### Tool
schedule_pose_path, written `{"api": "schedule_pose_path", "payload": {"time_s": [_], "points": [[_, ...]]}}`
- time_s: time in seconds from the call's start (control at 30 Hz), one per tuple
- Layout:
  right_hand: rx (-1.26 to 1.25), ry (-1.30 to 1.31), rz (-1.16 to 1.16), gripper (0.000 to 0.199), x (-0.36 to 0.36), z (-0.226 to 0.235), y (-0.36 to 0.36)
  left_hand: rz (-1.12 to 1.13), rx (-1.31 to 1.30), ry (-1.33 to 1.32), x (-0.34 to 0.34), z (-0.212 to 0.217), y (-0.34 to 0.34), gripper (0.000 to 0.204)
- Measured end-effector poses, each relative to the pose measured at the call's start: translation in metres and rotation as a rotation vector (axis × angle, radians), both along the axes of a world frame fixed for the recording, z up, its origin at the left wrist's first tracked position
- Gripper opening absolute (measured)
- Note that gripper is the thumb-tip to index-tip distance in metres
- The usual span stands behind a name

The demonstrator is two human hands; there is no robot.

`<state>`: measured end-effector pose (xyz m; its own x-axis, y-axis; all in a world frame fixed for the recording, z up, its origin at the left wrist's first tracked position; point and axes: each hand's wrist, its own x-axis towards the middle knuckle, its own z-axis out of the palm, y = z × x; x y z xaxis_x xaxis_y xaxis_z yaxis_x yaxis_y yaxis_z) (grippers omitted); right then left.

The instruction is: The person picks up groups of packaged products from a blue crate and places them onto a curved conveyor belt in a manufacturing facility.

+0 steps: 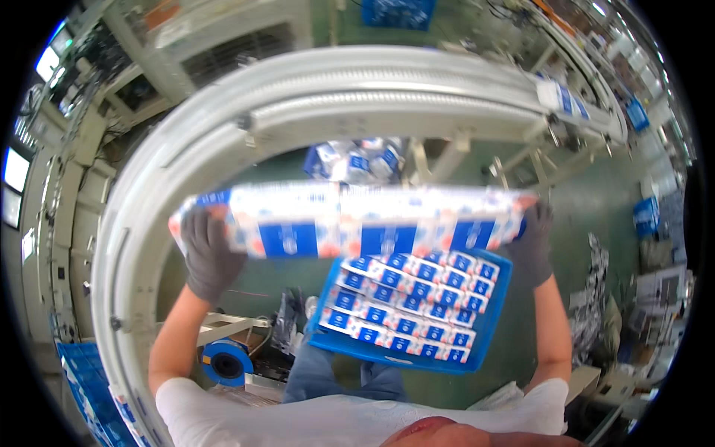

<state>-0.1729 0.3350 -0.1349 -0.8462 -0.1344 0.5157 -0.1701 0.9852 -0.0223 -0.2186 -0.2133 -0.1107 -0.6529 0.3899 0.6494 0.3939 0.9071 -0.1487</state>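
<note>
A long row of tissue packs (387,235), white with blue panels and reddish floral print, spans the space in front of me, slightly blurred. My left hand (211,253), in a grey glove, is closed on the row's left end. At the opposite end my right hand (532,242), gloved alike, grips it, so the row hangs level between both hands. Below it stands a blue crate (488,331) holding several lines of similar packs (406,305). The row covers the crate's far edge.
A curved pale conveyor (167,160) wraps around the left and far side, with a pack (562,98) on it at far right. Under it is a bin of bagged packs (357,162). A blue reel (227,363) is near my left leg; another blue crate (89,387) stands lower left.
</note>
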Motion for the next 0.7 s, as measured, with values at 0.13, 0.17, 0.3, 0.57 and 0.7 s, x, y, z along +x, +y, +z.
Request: {"api": "schedule_pose_path", "payload": {"time_s": [0.13,0.17,0.3,0.57,0.7], "points": [[-0.037,0.240,0.187,0.062,-0.153,0.106,-0.095,0.086,0.082,0.207,-0.079,0.086,-0.086,0.057],[-0.067,0.284,0.219,0.056,-0.188,0.117,-0.116,0.100,0.086,0.247,-0.100,0.096,-0.109,0.059],[-0.013,0.322,0.306,0.060,-0.318,0.108,-0.178,0.167,0.051,0.234,-0.162,0.094,-0.164,0.070],[-0.043,-0.621,0.346,0.091,-0.375,0.073,-0.286,0.555,0.170,-0.712,-0.168,0.053,-0.243,0.081],[-0.041,-0.457,0.381,0.082,-0.373,0.067,-0.300,0.540,0.129,-0.795,-0.172,0.043,-0.262,0.083]]}}
